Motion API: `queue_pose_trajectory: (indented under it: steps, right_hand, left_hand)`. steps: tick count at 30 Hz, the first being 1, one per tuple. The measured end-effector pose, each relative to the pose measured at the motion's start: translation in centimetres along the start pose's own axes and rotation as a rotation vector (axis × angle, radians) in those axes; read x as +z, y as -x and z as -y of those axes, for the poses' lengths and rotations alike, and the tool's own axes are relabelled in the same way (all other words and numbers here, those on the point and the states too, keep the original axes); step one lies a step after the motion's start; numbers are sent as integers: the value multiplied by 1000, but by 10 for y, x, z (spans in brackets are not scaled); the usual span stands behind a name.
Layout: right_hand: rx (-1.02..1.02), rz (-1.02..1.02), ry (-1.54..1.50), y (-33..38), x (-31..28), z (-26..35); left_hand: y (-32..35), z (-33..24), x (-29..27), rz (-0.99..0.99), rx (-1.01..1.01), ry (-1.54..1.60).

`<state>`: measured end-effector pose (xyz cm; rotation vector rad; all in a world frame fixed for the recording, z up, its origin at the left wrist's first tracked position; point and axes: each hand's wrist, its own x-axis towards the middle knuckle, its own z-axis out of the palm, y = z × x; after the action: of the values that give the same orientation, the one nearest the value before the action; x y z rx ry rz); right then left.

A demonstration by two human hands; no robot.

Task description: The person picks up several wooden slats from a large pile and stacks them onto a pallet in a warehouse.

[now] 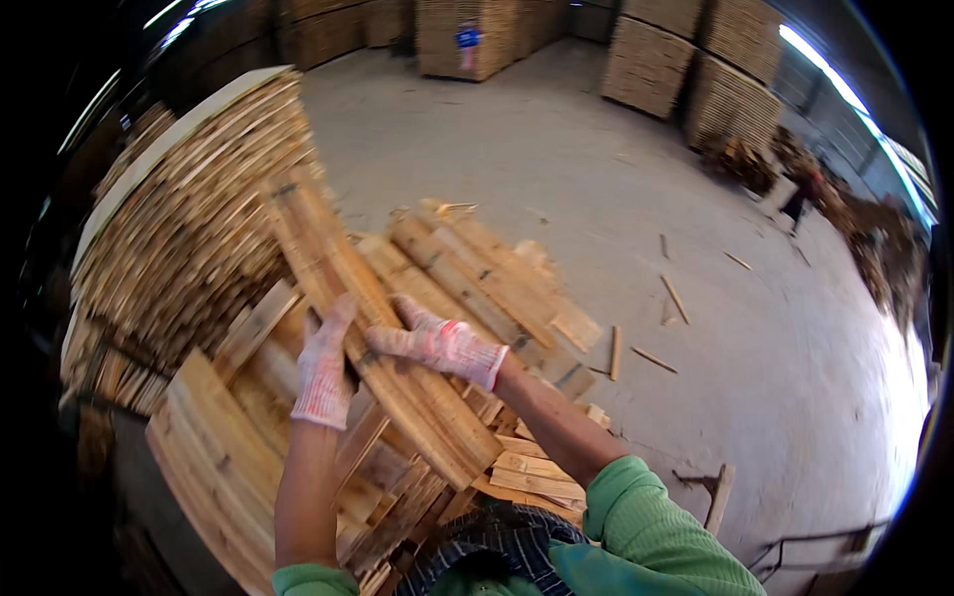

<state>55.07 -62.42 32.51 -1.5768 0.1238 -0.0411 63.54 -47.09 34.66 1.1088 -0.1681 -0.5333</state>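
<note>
Held at a slant before me are long wooden boards (427, 412), lying lengthwise together, more than one by the seams. My left hand (326, 363), in a whitish-pink knit glove, grips their left edge, its fingertips partly hidden. The gloved right hand (437, 343) clasps the right edge, with the thumb lying over the top face. Below and around them spreads a loose pile of boards (462, 268), some with dark marks across them. Shorter wood pieces (537, 475) lie close to my body.
A tall board stack (199, 219) rises at the left. Several stacked bundles (651, 65) stand at the back. Loose sticks (616, 353) lie on the grey floor (735, 348). A person (800, 194) is at the far right. A metal frame (820, 541) sits lower right.
</note>
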Motion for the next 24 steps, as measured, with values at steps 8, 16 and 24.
queue_pose_trajectory:
  steps: [8,16,24]
  right_hand:
    - [-109,247,758,-78,137,-58]
    - [-189,58,1374,-64,191,-68]
    - [21,39,1220,-43,162,-9]
  left_hand:
    - [51,-45,-154,-617,-16,-121]
    - [164,-86,-246,-661,75,-6]
    - [185,-96,-297,-792,-462,-666]
